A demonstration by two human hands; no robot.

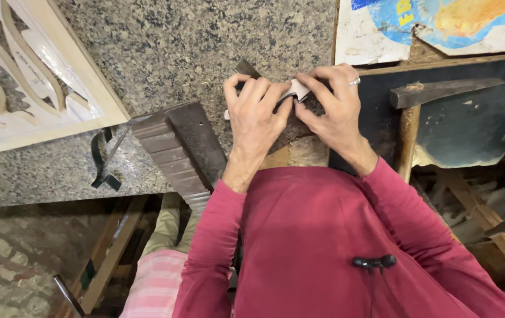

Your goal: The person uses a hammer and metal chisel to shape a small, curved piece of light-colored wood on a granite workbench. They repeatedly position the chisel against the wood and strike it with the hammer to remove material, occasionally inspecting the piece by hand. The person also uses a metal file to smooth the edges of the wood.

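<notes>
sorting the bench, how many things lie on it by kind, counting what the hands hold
carved panel: 1
dark moulding: 1
clamp: 1
hammer: 1
metal blade: 1, under the left hand
pale strip: 1, pinched by the right hand
total: 6

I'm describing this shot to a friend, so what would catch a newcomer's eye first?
First the two hands at the middle: the left hand and right hand pinch a small pale folded piece against the speckled granite slab. Next, the carved wooden panel at far left, and a hammer lying at right.
</notes>
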